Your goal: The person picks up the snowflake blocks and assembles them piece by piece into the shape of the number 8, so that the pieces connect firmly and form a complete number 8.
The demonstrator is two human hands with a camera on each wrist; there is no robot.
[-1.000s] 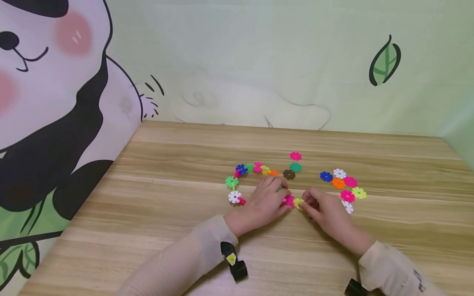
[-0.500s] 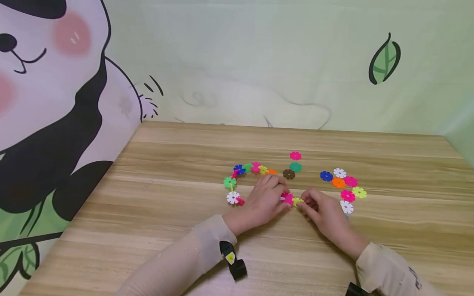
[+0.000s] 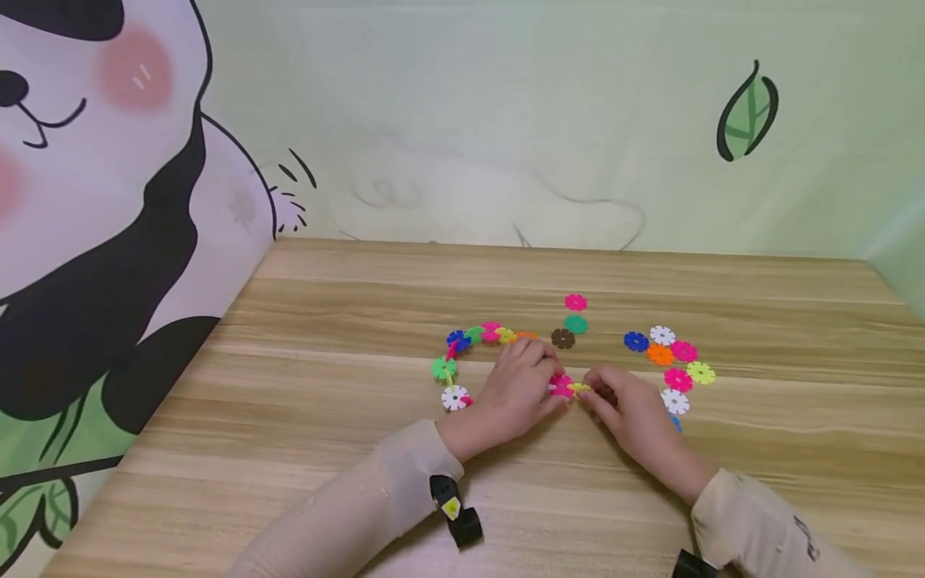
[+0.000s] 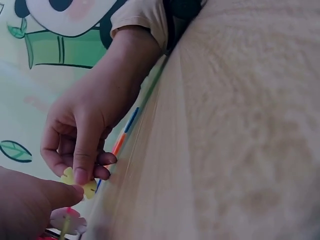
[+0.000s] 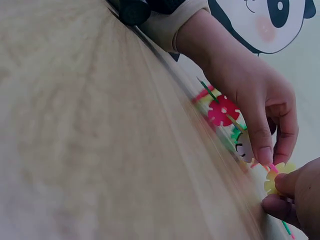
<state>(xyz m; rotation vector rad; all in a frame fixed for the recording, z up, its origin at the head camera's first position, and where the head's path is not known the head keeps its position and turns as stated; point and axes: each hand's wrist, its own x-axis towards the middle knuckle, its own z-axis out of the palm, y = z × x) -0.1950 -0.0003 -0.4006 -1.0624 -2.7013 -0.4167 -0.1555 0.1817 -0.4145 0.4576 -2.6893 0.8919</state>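
My left hand (image 3: 511, 391) pinches a pink snowflake disc (image 3: 560, 386) between thumb and fingers. Slotted into its edge, or touching it, is a yellow snowflake disc (image 3: 580, 388), which the thumb and fingertips of my right hand (image 3: 636, 409) grip. In the right wrist view that yellow disc (image 5: 271, 183) stands upright, meeting the pink edge. A chain of joined discs curves behind my left hand, with a white disc (image 3: 454, 397), a green disc (image 3: 444, 368) and a blue disc (image 3: 458, 341) at its left. Part of the chain is hidden under that hand.
Loose discs lie flat beyond the hands: brown (image 3: 563, 338), teal (image 3: 576, 324) and pink (image 3: 576, 303). Right of them is a cluster with an orange disc (image 3: 660, 355) and several others, partly behind my right hand. A painted wall (image 3: 462, 120) borders the wooden table (image 3: 347, 321).
The chain's left end has shifted slightly left and nearer to me. The yellow disc has tilted to a more edge-on angle, and my right hand has moved slightly left.
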